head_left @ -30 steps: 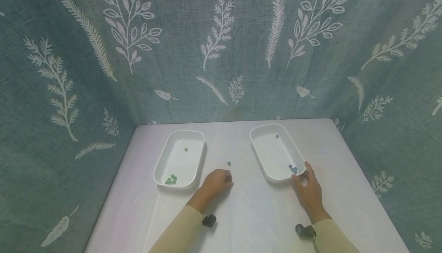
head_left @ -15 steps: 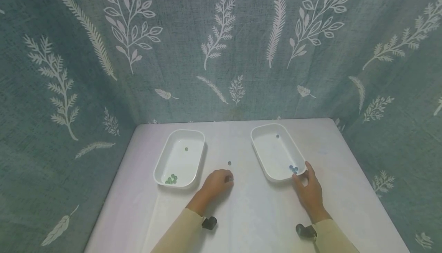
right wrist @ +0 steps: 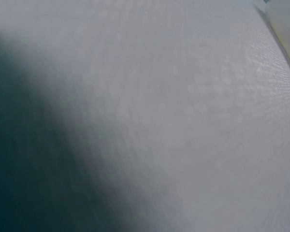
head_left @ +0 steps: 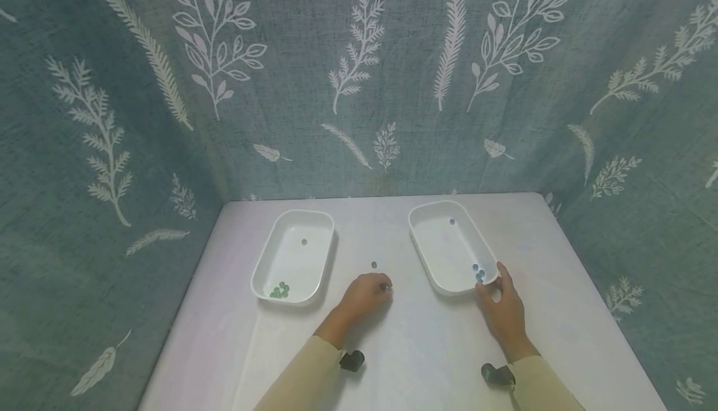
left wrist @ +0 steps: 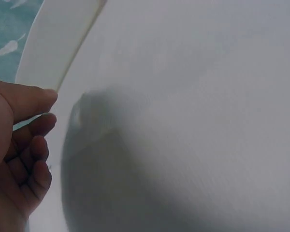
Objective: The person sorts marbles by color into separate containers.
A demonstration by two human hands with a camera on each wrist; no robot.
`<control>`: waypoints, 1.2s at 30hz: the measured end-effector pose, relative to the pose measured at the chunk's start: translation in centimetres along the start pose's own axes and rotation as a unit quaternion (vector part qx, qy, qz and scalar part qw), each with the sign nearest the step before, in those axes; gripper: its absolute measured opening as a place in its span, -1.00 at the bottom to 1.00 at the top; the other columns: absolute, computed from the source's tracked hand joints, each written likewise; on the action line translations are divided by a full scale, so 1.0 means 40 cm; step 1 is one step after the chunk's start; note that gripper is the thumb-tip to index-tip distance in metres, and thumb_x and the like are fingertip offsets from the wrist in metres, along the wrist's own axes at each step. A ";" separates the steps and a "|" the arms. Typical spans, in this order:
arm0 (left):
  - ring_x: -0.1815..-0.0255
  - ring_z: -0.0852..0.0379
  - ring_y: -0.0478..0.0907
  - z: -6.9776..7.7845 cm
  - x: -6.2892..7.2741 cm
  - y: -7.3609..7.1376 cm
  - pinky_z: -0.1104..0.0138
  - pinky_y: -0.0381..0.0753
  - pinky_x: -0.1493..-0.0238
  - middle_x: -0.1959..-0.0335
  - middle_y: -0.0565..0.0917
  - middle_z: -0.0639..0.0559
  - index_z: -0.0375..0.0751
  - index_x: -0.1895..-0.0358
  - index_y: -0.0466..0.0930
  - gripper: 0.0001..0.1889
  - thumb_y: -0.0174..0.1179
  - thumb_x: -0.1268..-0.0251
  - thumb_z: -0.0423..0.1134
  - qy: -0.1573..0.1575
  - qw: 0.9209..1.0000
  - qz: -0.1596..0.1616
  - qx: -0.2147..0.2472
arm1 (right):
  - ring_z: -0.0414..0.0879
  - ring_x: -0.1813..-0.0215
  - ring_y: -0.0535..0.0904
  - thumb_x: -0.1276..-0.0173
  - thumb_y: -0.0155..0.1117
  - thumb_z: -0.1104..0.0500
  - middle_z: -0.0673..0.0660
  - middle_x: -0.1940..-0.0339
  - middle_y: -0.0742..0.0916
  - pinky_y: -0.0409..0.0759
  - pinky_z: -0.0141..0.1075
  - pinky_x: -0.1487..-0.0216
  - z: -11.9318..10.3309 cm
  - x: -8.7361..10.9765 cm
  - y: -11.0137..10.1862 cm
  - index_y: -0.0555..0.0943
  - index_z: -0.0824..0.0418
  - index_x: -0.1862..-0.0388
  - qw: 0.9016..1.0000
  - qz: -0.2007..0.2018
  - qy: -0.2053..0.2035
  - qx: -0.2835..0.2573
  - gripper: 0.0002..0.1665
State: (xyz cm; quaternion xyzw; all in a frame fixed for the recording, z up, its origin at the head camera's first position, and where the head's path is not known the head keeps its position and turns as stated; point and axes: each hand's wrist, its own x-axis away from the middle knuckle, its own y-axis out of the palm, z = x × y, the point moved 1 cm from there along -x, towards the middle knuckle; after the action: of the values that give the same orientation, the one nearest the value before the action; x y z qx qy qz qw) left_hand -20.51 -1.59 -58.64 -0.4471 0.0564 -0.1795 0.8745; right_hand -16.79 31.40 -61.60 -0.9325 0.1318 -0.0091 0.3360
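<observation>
My left hand (head_left: 363,295) is over the middle of the white table, with its fingers curled in. In the left wrist view its thumb tip is close above the index fingertip, and no object shows between them. Just beyond it on the table lies one small blue bead (head_left: 374,265). My right hand (head_left: 502,311) grips the near right corner of a white tray (head_left: 424,260), thumb at the front rim and fingers along the side. Several blue beads (head_left: 478,275) sit in that corner, with another bead (head_left: 452,221) farther back. The right wrist view does not show the hand.
A second white tray (head_left: 260,274) stands on the left, with several green beads (head_left: 278,290) in its near corner and one bead (head_left: 304,242) toward its far end. A patterned teal cloth (head_left: 291,161) rises along the table's back and sides.
My left hand has moved a little to the right over the table. The right hand stays on its tray's corner, while the blue beads there have shifted slightly.
</observation>
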 end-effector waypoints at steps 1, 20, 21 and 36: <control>0.09 0.14 0.62 0.004 -0.004 0.002 0.23 0.60 0.00 0.20 0.70 0.15 -0.03 0.06 0.67 -0.80 0.21 -0.29 -0.16 0.003 1.000 0.000 0.001 | 0.30 -0.47 0.13 -0.39 0.16 -0.23 0.35 -0.46 0.32 0.08 0.26 -0.39 0.000 0.000 -0.001 -0.05 0.03 -0.60 1.000 0.000 0.000 -0.001 -0.02; 0.18 0.24 0.60 0.113 -0.086 0.021 0.36 0.59 0.12 0.24 0.69 0.22 -0.02 0.07 0.70 -0.80 0.28 -0.29 -0.11 0.043 0.999 -0.007 -0.007 | 0.31 -0.46 0.15 -0.39 0.16 -0.23 0.35 -0.43 0.36 0.07 0.30 -0.38 0.010 -0.008 -0.003 -0.04 0.00 -0.60 1.000 0.001 0.005 -0.006 -0.03; 0.18 0.25 0.60 0.119 -0.090 0.022 0.37 0.59 0.13 0.25 0.68 0.23 -0.02 0.07 0.70 -0.80 0.28 -0.29 -0.11 0.043 0.999 -0.008 -0.005 | 0.31 -0.47 0.14 -0.39 0.16 -0.23 0.34 -0.44 0.36 0.07 0.29 -0.38 0.010 -0.009 -0.002 -0.04 0.00 -0.60 1.000 0.001 0.006 -0.005 -0.03; 0.16 0.31 0.55 0.185 -0.134 0.031 0.38 0.57 0.06 0.21 0.65 0.30 0.06 0.01 0.68 -0.77 0.24 -0.32 -0.08 0.051 0.998 -0.023 -0.002 | 0.33 -0.45 0.16 -0.39 0.17 -0.23 0.36 -0.41 0.38 0.08 0.30 -0.37 0.010 -0.005 0.002 -0.04 -0.01 -0.60 1.000 0.001 -0.004 -0.014 -0.03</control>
State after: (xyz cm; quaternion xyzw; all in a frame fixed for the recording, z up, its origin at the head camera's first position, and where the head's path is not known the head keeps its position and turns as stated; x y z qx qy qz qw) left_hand -23.25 6.66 -55.56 -0.4403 0.0914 -0.2220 0.8652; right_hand -16.97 31.65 -61.94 -0.9370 0.1319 -0.0032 0.3234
